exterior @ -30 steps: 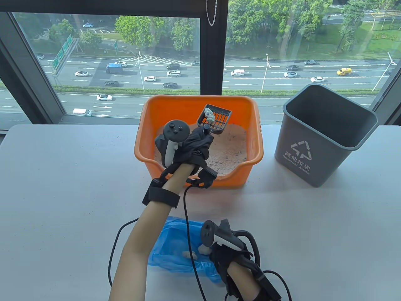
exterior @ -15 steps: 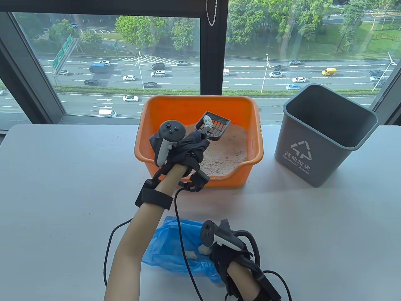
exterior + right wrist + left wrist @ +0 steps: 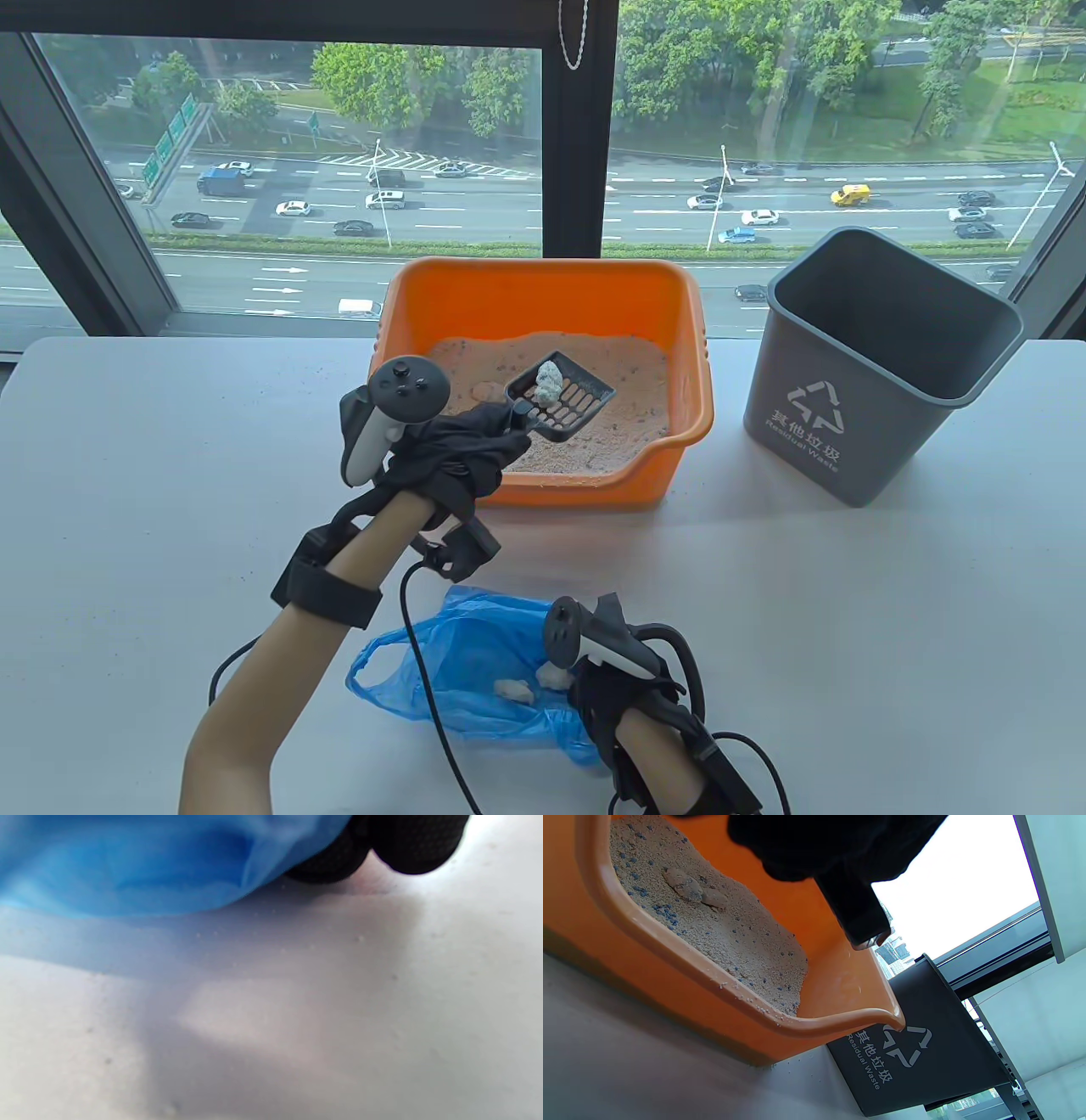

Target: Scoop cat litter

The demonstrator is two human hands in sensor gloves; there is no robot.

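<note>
An orange litter tray [image 3: 679, 356] half full of sandy litter [image 3: 628, 407] stands at the table's far middle. My left hand [image 3: 475, 446] grips the handle of a dark slotted scoop [image 3: 568, 399], held above the tray's front left, with a pale clump [image 3: 548, 382] lying in it. In the left wrist view the scoop's dark handle [image 3: 855, 912] hangs over the tray [image 3: 683, 971], and a clump [image 3: 687, 887] sits in the litter. My right hand [image 3: 624, 679] holds a blue plastic bag [image 3: 458, 671] near the front edge; white clumps [image 3: 530, 683] lie inside. The bag [image 3: 140, 861] fills the right wrist view's top.
A grey waste bin [image 3: 865, 373] with a recycling mark stands right of the tray, also seen in the left wrist view as the bin [image 3: 916, 1065]. A window runs behind the table. Litter grains are scattered around the tray. A cable trails from the left wrist.
My left hand has drawn the scoop with its clump back and left, from the tray's far side to its front left. The blue bag has spread leftward. The right hand has stayed put.
</note>
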